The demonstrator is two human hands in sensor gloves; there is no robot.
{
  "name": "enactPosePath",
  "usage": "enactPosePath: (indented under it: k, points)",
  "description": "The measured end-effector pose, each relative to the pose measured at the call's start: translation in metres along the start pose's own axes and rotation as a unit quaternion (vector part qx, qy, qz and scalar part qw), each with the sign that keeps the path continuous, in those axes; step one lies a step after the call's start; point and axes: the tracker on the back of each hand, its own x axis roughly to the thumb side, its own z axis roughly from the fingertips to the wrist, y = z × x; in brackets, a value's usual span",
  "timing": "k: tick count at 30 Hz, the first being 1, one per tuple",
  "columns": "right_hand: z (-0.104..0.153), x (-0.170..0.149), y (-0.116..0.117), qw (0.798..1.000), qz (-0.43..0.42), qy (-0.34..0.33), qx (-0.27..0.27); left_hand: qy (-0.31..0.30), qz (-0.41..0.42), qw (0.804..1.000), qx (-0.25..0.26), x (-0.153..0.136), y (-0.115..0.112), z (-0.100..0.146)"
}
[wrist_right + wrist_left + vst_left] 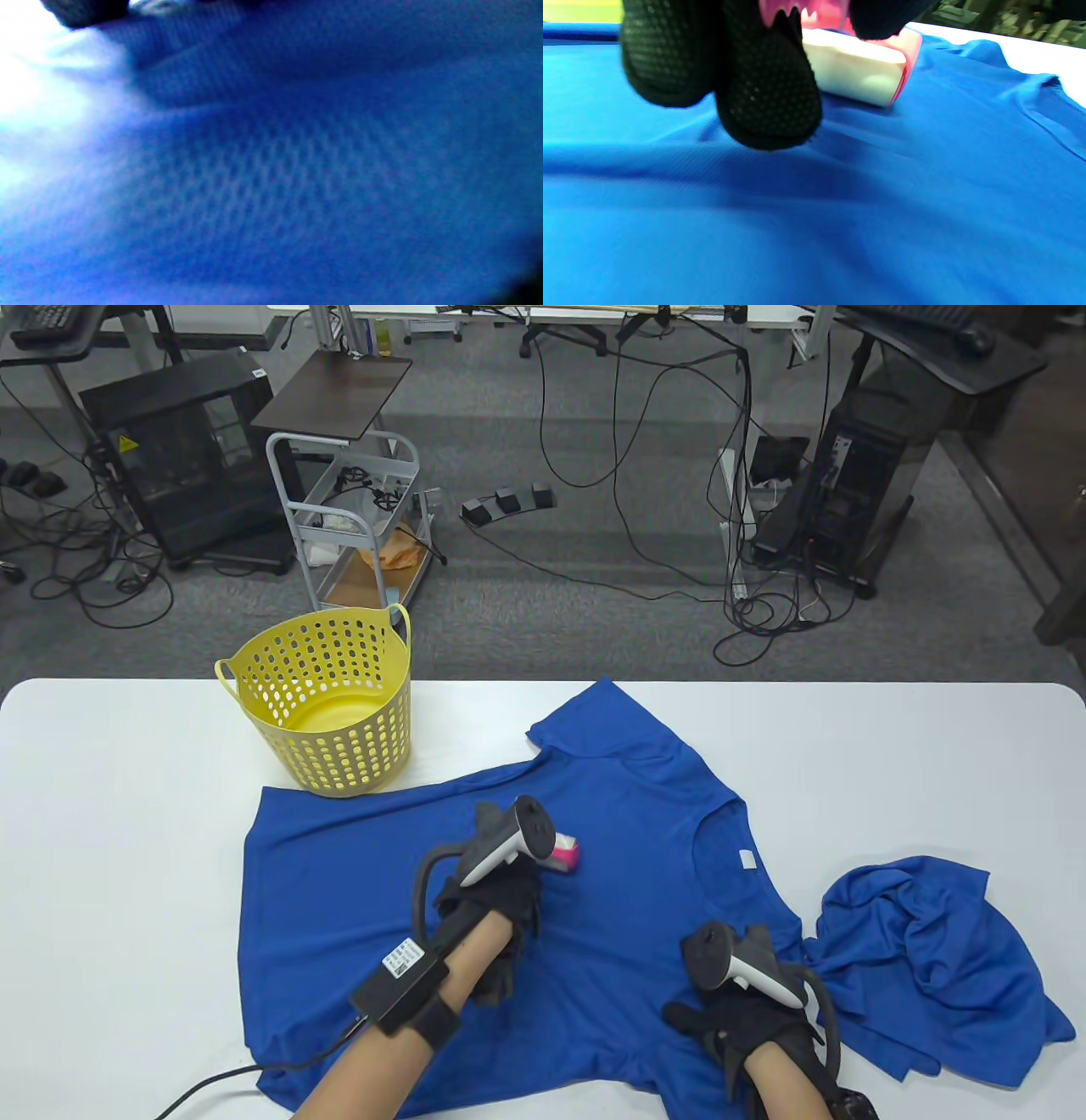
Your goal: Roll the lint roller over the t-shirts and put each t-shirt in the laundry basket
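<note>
The flat t-shirt [543, 899] lies spread on the desk [110, 831] for rolling; the left hand [492, 882] grips the lint roller [857, 76] against it; the right hand [747, 1027] presses flat, fingers spread, likely anchoring the cloth; the laundry basket [327, 704] waits empty nearby.

T-shirts, blue: two, one spread [475, 950], one crumpled [925, 959]. Lint roller [857, 70]: one. Laundry basket, yellow [327, 700]: one.
</note>
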Motion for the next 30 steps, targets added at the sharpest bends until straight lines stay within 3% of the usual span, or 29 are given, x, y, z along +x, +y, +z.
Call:
enactPosePath:
  k: [4,10,12,15,19,22,25,30]
  points:
    - [0.0,0.0,0.0,1.0,0.0,0.0,0.001,-0.004,0.014,1.0,-0.025,0.007,-0.005,-0.031]
    - [0.002,0.0,-0.008,0.999,-0.032,-0.023,-0.019,-0.056,0.031,0.997,0.049,-0.002,-0.014,-0.016]
    - [0.012,0.004,-0.021,0.992,-0.047,-0.041,-0.112,-0.084,0.076,0.992,0.059,-0.009,-0.01,-0.001]
    - [0.035,0.017,-0.044,0.962,-0.098,-0.107,-0.233,-0.143,0.117,0.979,0.088,-0.016,-0.005,0.025]
    - [0.063,0.048,-0.072,0.914,-0.189,-0.159,-0.323,-0.215,0.123,0.956,0.156,-0.017,0.0,0.068]
    - [0.074,0.075,-0.088,0.893,-0.276,-0.22,-0.278,-0.28,0.109,0.933,0.196,-0.014,-0.002,0.1]
    - [0.079,0.095,-0.093,0.881,-0.309,-0.256,-0.252,-0.351,0.13,0.904,0.207,-0.011,-0.008,0.122]
    - [0.09,0.11,-0.09,0.874,-0.302,-0.273,-0.264,-0.443,0.12,0.877,0.146,-0.028,-0.016,0.128]
